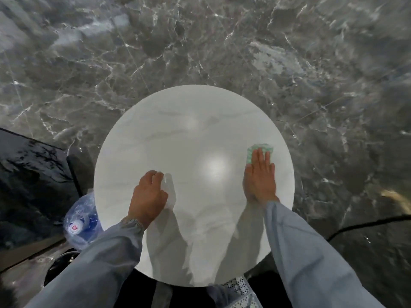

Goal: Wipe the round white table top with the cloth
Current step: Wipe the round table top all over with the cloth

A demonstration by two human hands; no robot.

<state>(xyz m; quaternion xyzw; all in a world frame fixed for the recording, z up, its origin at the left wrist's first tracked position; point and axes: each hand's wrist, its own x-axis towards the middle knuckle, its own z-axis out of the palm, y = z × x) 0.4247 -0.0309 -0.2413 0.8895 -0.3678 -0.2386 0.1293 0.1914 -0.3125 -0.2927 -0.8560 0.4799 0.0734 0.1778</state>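
Round white tabletop [178, 138], glossy, with faint grey veining and a bright light reflection right of centre. A green-and-white cloth [260, 152] lies flat on it near the right edge, pressed under the right hand [259, 176], fingers extended. The left hand [148, 196] rests on the left part, fingers curled. The tabletop stands over a dark grey marbled floor [222, 52]; a water bottle [82, 221] stands on the floor just beside its left edge.

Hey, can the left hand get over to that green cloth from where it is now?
Probably yes. The left hand rests on the table top, the cloth lies under the right hand, and only bare surface lies between them.
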